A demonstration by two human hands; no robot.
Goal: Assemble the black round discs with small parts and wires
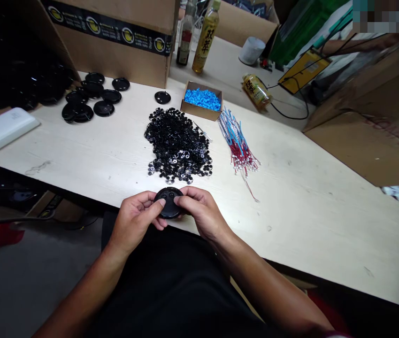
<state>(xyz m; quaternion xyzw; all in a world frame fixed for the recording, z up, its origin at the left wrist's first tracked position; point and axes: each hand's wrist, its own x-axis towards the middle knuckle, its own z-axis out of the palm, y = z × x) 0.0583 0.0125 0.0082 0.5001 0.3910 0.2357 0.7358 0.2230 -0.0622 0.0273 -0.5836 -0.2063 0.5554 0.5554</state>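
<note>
A round black disc [169,210] is held at the table's near edge, its inner face turned up. My left hand [138,213] grips its left rim, thumb on top. On the right side my right hand [198,206] holds it too, its thumb pressing on the face. Just beyond lies a heap of small black parts [178,141]. Several more black discs [103,108] rest at the back left, and a single disc [162,97] lies behind the heap. Blue pieces [202,98] fill a small carton [199,111]. To its right is a bundle of red, white and blue wires [236,141].
A white box-shaped device [4,130] lies on the table [291,202] at left. Large cartons stand at the back [115,61] and right [372,136]. Bottles [205,37], a lying bottle [256,92], a white roll [251,50] and a yellow device [304,70] are behind. A person's arm [357,45] shows.
</note>
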